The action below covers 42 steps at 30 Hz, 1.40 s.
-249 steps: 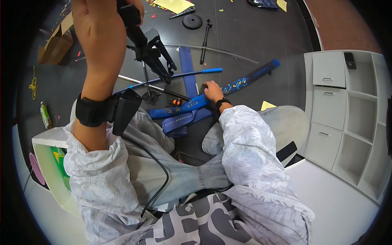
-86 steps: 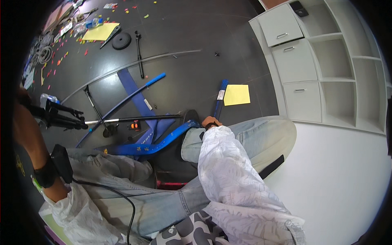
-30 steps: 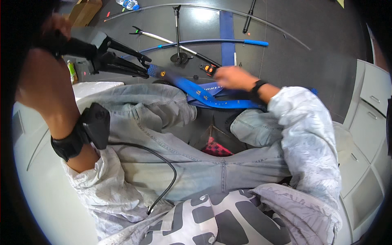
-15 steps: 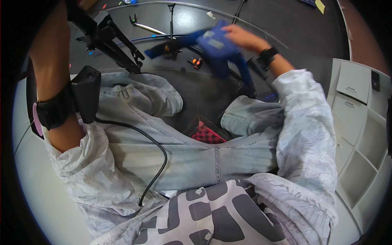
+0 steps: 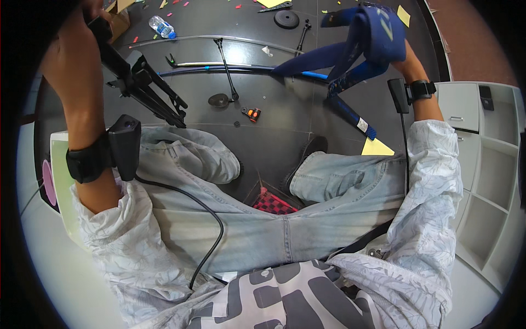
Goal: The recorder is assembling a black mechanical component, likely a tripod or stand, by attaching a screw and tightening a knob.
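My left hand [image 5: 71,52] is raised at the far left, with its fingers closed around the upper end of a black folding stand [image 5: 139,79]. The stand's slim legs hang down at a slant above my left knee. At the upper right, my right hand [image 5: 407,61] grips a bundle of dark blue fabric straps [image 5: 378,35]. The bundle hides most of its fingers. One strap trails left over the floor, and another hangs down to a tip with a white label.
On the dark floor lie a blue pole [image 5: 205,69], a black rod with an oval end [image 5: 220,100], an orange-and-black clip [image 5: 252,114], a water bottle [image 5: 161,26], a black disc [image 5: 286,20] and yellow paper [image 5: 378,147]. White shelves [image 5: 496,170] stand to the right.
My right hand has moved right with the blue straps, uncovering the floor and the rod with the oval end. The left hand still holds the stand. The view has shifted, showing more floor ahead.
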{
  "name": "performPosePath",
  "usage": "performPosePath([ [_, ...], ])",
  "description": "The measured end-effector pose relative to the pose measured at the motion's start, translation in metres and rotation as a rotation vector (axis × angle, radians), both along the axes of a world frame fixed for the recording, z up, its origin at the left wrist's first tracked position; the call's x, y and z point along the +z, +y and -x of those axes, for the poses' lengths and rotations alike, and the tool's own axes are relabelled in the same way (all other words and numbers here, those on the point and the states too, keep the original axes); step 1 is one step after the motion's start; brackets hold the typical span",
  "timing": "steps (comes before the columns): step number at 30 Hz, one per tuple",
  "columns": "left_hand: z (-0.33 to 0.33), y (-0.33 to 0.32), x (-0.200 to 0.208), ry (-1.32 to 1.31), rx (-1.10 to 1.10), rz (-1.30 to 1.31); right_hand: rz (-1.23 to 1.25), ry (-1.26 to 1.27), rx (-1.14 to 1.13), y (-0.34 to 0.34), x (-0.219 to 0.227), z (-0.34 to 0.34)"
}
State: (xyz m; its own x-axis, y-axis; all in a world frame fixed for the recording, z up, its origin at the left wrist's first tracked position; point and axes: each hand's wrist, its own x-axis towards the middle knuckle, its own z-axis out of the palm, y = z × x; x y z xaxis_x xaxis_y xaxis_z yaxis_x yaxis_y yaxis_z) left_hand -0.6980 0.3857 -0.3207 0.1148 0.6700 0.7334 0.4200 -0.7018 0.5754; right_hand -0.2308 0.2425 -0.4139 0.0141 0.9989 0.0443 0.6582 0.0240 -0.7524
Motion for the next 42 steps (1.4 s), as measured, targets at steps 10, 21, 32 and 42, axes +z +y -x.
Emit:
performPosePath([
  [10, 0.003, 0.004, 0.002, -0.126, -0.125, 0.045, 0.781, -0.664, 0.437, -0.056, -0.197, 0.108],
  [21, 0.008, 0.014, -0.001, -0.363, -0.701, 0.572, 0.135, -0.342, -0.255, 0.014, -0.342, 0.231],
  [32, -0.005, 0.024, -0.006, -0.46, -0.76, 0.881, 0.257, -0.29, -0.268, 0.019, -0.358, 0.222],
  [42, -0.01, 0.014, -0.001, -0.285, -0.686, 1.031, -0.207, 0.789, -0.445, 0.118, -0.108, 0.228],
])
